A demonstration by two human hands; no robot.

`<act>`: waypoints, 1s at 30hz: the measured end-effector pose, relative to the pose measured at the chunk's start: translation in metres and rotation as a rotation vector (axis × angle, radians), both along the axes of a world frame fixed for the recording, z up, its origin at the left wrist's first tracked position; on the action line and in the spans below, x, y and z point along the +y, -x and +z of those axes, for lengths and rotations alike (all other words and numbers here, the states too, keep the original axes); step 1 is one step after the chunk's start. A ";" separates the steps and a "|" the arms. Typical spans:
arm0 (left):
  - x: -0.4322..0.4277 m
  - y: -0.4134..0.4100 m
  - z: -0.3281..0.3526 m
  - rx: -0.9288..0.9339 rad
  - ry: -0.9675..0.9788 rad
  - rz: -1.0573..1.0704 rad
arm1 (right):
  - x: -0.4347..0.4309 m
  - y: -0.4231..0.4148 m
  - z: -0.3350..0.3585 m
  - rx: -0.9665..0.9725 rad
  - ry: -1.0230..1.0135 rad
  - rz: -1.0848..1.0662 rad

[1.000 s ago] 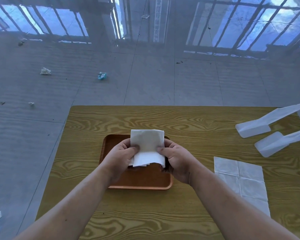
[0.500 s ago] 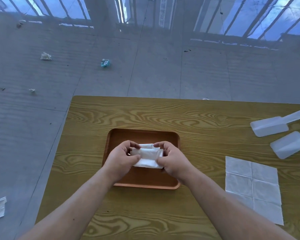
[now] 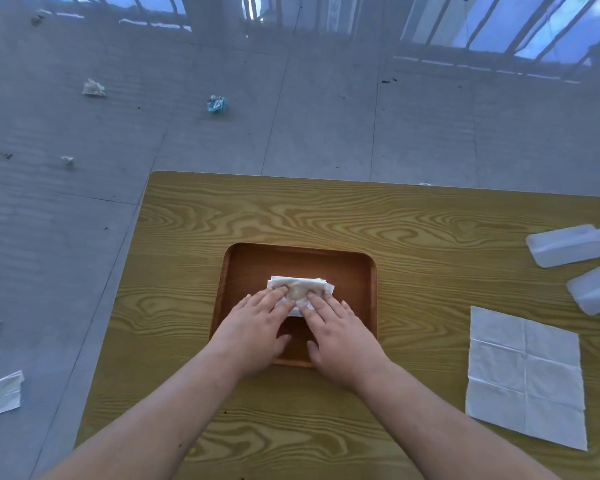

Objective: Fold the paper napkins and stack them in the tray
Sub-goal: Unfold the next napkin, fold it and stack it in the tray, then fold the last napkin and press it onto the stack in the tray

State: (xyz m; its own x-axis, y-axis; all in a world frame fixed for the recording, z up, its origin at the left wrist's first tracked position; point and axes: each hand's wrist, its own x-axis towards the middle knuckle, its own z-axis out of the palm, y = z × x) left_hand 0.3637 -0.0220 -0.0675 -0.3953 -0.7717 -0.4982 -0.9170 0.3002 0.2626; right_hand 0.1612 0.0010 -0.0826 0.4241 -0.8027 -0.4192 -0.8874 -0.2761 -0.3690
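Observation:
A brown wooden tray (image 3: 354, 268) lies on the wood-grain table (image 3: 326, 216). Inside it rests a small folded white napkin (image 3: 300, 287), seemingly on top of other folded ones. My left hand (image 3: 253, 327) and my right hand (image 3: 340, 330) lie flat, palms down, side by side in the tray, fingertips pressing on the napkin's near edge. The fingers are spread and grip nothing. An unfolded white napkin (image 3: 525, 375) with crease lines lies flat on the table to the right of the tray.
Two white plastic scoops (image 3: 568, 245) (image 3: 594, 289) lie at the table's right edge. The grey tiled floor beyond holds scattered paper scraps (image 3: 93, 88) and a folded napkin (image 3: 7, 392) at the left. The table's left edge runs close to the tray.
The napkin, held up in both hands a second ago, got folded smaller and set down in the tray. Both hands went from pinching it to pressing flat on it.

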 end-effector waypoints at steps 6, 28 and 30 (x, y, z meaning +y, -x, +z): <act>-0.002 0.007 0.008 -0.012 0.005 0.021 | 0.001 0.007 0.002 -0.010 -0.008 -0.006; 0.019 0.326 0.025 0.060 0.050 -0.438 | 0.138 0.293 0.034 0.044 0.049 -0.774; 0.024 0.349 0.020 0.044 0.025 -0.484 | 0.152 0.308 0.035 0.032 0.032 -0.825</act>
State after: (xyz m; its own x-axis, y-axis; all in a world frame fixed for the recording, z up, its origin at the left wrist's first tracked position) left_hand 0.0145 0.0019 -0.0476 -0.7322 -0.5057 -0.4561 -0.6586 0.6963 0.2854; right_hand -0.1463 0.1534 -0.0481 -0.3191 -0.8627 -0.3923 -0.8195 0.4591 -0.3429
